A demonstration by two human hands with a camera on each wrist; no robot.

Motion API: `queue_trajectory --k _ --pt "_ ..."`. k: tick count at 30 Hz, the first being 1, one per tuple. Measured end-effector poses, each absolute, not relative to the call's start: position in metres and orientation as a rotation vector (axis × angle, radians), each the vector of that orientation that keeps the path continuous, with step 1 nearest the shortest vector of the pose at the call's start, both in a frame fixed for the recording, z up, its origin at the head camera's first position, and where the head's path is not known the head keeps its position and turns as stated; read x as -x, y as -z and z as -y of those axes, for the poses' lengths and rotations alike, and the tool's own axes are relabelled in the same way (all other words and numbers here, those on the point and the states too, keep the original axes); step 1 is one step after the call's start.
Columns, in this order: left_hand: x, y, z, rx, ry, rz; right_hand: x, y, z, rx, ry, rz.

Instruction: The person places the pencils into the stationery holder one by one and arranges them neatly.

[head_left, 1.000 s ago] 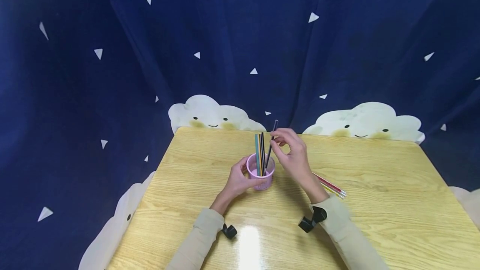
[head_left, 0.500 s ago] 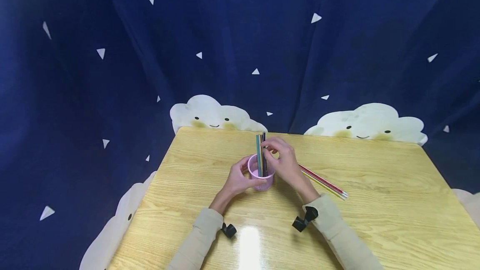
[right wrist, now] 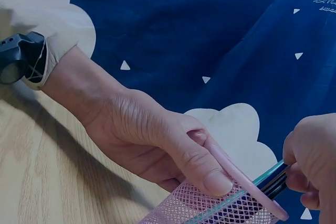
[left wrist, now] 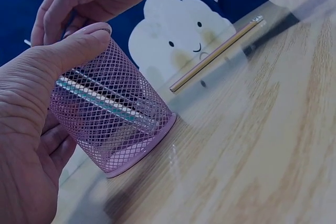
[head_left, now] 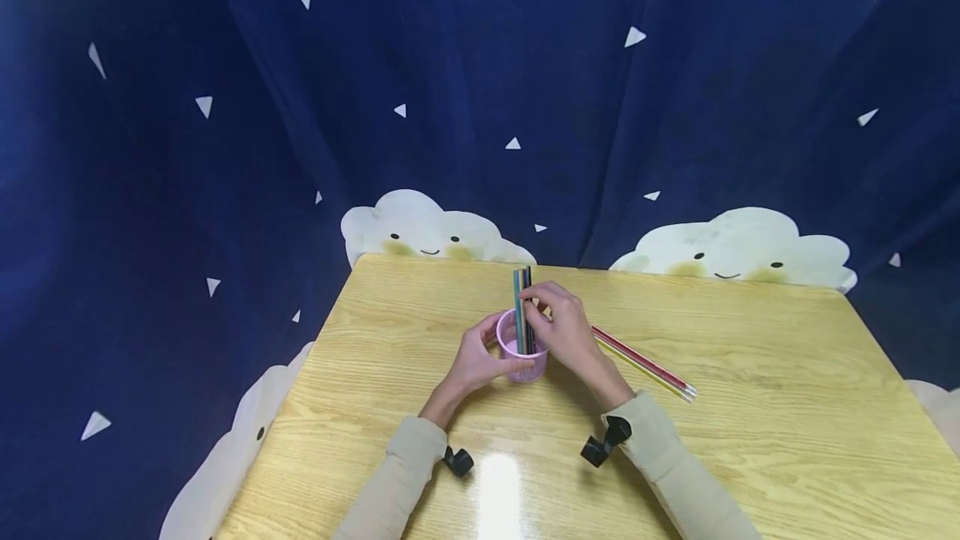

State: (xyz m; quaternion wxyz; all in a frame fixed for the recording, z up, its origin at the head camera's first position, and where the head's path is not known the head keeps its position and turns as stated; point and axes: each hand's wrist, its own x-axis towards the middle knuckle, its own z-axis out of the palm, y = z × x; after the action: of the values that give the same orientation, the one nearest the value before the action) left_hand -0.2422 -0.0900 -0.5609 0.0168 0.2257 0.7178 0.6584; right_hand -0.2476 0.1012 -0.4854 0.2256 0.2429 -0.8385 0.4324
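A pink mesh pencil cup (head_left: 527, 370) stands on the table, gripped by my left hand (head_left: 472, 359), whose thumb (right wrist: 216, 181) lies over the near side at the rim. Several pencils (head_left: 518, 307), teal, yellowish and dark, rise out of the cup in a tight bundle. My right hand (head_left: 567, 332) pinches the dark pencils above the rim between thumb and fingers. Through the mesh in the left wrist view, the pencils' lower ends (left wrist: 113, 106) show slanting inside the cup.
Red and yellow pencils (head_left: 648, 365) lie together on the wooden table (head_left: 750, 407), right of the cup. A dark blue curtain (head_left: 465, 90) with white clouds and triangles hangs behind the table's far edge. Each wrist wears a small black camera (head_left: 459, 462).
My right hand has moved left and down, bringing a dark pencil from a tilt at the right upright against the bundle. My left hand keeps its grip on the cup.
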Motion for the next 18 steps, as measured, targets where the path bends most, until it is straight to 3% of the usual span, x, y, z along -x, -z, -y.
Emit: queue_trajectory --k 18 --pt "0.241 0.561 0.086 -0.642 -2.041 -2.275 0.213 0.513 -0.148 -0.562 -1.123 2.256"
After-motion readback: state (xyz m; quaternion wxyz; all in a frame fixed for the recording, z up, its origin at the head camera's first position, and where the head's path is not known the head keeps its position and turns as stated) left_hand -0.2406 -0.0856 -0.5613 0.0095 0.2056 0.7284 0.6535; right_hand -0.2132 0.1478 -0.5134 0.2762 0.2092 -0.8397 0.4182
